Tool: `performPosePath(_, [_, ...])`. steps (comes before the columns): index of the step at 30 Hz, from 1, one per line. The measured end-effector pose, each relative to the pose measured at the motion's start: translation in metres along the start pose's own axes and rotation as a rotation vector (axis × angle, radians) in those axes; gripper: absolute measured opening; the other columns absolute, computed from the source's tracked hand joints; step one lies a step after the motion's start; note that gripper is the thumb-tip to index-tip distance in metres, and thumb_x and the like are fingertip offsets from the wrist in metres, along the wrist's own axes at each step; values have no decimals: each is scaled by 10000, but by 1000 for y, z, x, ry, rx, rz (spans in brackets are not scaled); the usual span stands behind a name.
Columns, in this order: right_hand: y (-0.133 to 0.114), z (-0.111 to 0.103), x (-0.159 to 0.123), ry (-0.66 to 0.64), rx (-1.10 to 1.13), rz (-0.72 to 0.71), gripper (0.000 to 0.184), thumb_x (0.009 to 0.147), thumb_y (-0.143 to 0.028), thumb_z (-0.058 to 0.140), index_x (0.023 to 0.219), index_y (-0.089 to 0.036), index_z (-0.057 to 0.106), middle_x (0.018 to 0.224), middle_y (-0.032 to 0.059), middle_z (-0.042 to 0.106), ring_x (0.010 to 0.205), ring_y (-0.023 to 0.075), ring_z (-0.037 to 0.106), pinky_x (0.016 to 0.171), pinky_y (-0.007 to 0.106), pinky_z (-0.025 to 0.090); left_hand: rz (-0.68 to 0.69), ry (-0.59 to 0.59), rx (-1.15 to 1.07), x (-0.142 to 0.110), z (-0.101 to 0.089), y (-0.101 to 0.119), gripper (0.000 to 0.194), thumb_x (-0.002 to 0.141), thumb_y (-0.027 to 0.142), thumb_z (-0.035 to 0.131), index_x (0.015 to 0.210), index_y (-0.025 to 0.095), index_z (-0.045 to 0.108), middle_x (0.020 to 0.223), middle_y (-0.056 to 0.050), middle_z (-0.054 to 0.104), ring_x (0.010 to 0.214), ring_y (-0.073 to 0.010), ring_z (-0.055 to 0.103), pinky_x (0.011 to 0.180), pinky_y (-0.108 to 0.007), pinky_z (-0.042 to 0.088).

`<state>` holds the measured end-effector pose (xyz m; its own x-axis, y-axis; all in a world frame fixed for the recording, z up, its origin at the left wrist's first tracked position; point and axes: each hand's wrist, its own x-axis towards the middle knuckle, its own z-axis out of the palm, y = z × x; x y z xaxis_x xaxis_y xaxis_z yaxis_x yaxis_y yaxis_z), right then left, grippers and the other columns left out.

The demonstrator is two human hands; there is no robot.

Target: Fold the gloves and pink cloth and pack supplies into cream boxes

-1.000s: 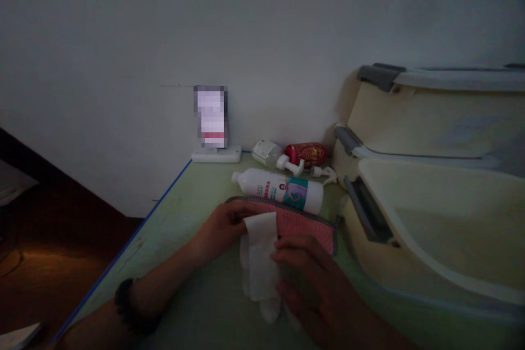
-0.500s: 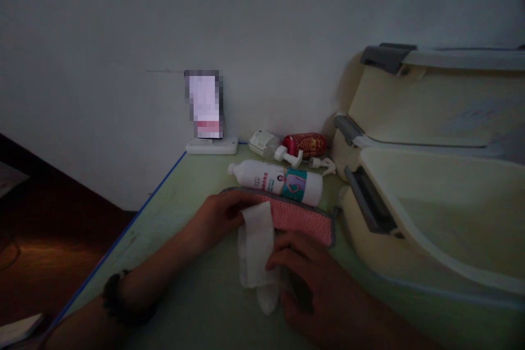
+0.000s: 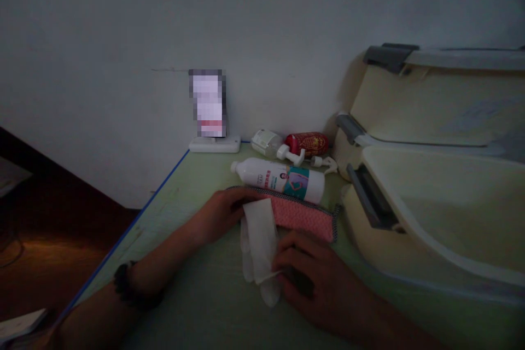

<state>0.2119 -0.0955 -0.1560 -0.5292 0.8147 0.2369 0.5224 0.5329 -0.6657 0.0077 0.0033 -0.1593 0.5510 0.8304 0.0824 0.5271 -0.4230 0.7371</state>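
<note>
A white glove (image 3: pixel 259 241) lies on the green table (image 3: pixel 197 295), its upper part resting on a folded pink cloth (image 3: pixel 304 214) with a grey edge. My left hand (image 3: pixel 221 213) holds the glove's top end down, fingers curled on it, a dark band on the wrist. My right hand (image 3: pixel 314 273) pinches the glove's lower right side, fingers closed on the fabric. The glove's finger ends stick out below, beside my right hand.
A white bottle (image 3: pixel 283 179) with a teal label lies behind the cloth. Further back are a red can (image 3: pixel 309 143), a small pump bottle (image 3: pixel 268 145) and a blurred screen on a white stand (image 3: pixel 214 144). Stacked cream tubs (image 3: pixel 430 197) fill the right. The table's blue edge (image 3: pixel 135 224) drops to a dark floor.
My right hand has slid down along the glove's right side and gripped it lower. The left hand has stayed on the glove's top. The view has shifted slightly.
</note>
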Motion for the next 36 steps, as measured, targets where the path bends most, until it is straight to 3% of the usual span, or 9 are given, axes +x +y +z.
performPosePath(11, [-1, -1, 0, 0, -23, -13, 154, 694, -72, 545, 795, -187, 547, 841, 9, 541, 803, 135, 491, 697, 272, 409, 197, 1, 260, -3, 2, -4, 377, 794, 94, 454, 1132, 227, 551, 1142, -46, 593, 1068, -193, 518, 960, -356, 363])
performPosePath(19, [-2, 2, -1, -53, -105, 4, 127, 716, -94, 520, 788, -196, 544, 787, -6, 550, 767, 131, 497, 693, 273, 403, 83, -146, -10, -1, -13, -1, 311, 818, 189, 486, 1121, 199, 556, 1112, -46, 622, 981, -162, 584, 874, -316, 447])
performPosePath(26, [-1, 4, -1, -47, -99, -62, 147, 756, -101, 509, 847, -196, 573, 835, 10, 572, 803, 137, 515, 737, 284, 424, 101, -73, 57, 0, -10, -6, 312, 800, 140, 488, 1085, 217, 588, 1098, -37, 634, 1000, -171, 575, 900, -337, 422])
performPosePath(30, [-1, 4, -2, -51, -80, -103, 160, 772, -91, 499, 874, -185, 579, 953, 26, 590, 891, 141, 518, 817, 288, 418, 102, -170, 0, -1, -17, -3, 340, 820, 154, 467, 1141, 223, 556, 1162, -45, 599, 1060, -184, 546, 926, -348, 403])
performPosePath(36, [-1, 5, -2, -60, -113, -120, 173, 781, -93, 484, 881, -194, 584, 890, 27, 611, 863, 157, 523, 817, 326, 420, 98, -234, -150, -3, -22, 1, 366, 838, 143, 440, 1190, 219, 510, 1216, -50, 562, 1100, -175, 522, 941, -344, 394])
